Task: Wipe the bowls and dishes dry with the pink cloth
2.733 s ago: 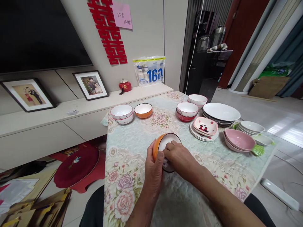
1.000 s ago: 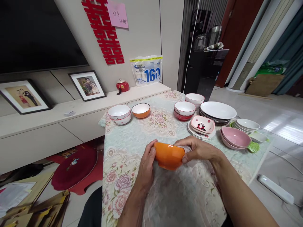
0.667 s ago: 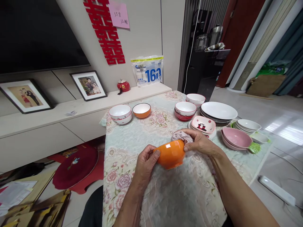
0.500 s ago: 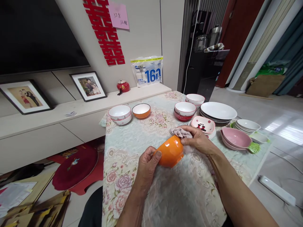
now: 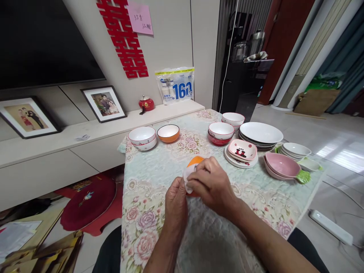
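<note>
Wiping: left hand (image 5: 176, 199) clamped on orange bowl (image 5: 195, 161); right hand (image 5: 212, 185), just beside left, pinching cloth (image 5: 187, 175) against bowl. Best: firm grip, light strokes.

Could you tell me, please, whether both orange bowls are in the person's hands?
No, one orange bowl is between the left hand and right hand, while the other orange bowl stands on the tablecloth.

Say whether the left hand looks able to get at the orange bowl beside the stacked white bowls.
Probably not right now: the left hand is gripping another orange bowl, though only tablecloth lies between it and the standing bowl.
</note>
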### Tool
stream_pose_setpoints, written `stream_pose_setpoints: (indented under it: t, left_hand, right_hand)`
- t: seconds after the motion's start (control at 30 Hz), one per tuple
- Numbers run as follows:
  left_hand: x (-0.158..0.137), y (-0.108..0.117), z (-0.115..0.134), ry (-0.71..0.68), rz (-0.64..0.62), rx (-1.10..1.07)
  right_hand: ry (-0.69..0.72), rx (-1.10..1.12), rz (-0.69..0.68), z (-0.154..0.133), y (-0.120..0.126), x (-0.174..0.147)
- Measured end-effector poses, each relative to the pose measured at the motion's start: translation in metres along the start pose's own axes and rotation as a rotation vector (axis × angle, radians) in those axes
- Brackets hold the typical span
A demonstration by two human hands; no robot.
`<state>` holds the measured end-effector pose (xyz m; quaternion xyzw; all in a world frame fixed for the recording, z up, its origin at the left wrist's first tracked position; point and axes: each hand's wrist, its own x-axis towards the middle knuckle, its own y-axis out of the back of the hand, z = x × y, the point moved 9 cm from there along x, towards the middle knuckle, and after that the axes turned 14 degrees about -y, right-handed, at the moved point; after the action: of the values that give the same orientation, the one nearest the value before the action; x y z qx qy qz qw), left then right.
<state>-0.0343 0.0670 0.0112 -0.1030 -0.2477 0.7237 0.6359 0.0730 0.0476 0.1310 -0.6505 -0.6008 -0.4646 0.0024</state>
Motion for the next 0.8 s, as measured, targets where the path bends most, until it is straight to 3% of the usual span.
stream_pose_setpoints:
  t: [0.1,0.2,0.3,0.43,0.53,0.63,0.8]
  left_hand:
    - [-0.002,-0.003,0.001,0.036,0.058,-0.102]
    - [-0.003,-0.002,0.003,0.035,0.106,-0.143]
    - [-0.004,-0.004,0.003,0.016,0.047,-0.123]
    - [-0.007,-0.011,-0.001,0.023,-0.084,-0.101]
    - [-0.008,-0.013,-0.002,0.028,-0.112,-0.098]
    - [-0.006,-0.015,-0.001,0.042,-0.103,-0.115]
    - [-0.001,-0.010,0.001,0.009,-0.076,-0.116]
  right_hand:
    - [0.070,-0.177,0.001,-0.014,-0.015,-0.007]
    - [0.054,-0.175,0.068,-0.002,-0.012,-0.005]
    - [-0.138,0.067,0.111,0.043,0.001,0.006]
    - [-0.569,0.361,-0.009,0.120,-0.008,0.010]
    - [-0.709,0.434,-0.017,0.138,-0.011,0.005]
    - [-0.535,0.304,0.053,0.106,-0.003,0.007]
    - [0.017,-0.035,0.037,0.009,-0.018,-0.005]
